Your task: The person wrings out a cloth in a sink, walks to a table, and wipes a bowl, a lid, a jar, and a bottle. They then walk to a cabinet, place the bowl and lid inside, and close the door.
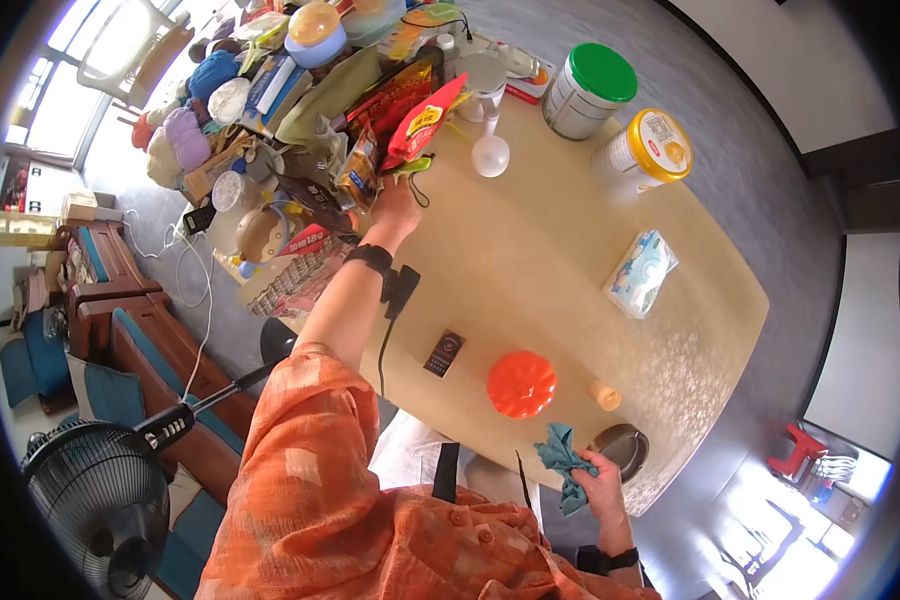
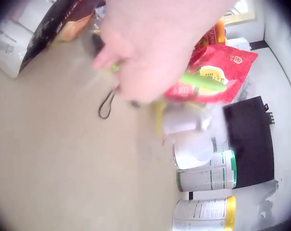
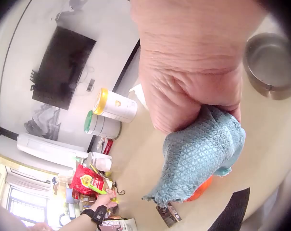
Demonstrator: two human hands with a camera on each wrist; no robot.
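Note:
My left hand reaches to the pile's edge at the far left of the table. Its fingers grip a slim bright-green object with a dark cord loop; its kind is hard to tell. Just behind it leans a red food pouch. Near the front right edge, my right hand holds a crumpled blue-green cloth, which hangs from the fingers. Close by that hand lie a dark round metal dish, a small tan cylinder and an orange-red lobed object.
A green-lidded can and a yellow-lidded can stand at the back, near a white rounded item. A tissue pack lies at the right. A dark card sits near the front. Bags and yarn crowd the far left; a fan stands beside the table.

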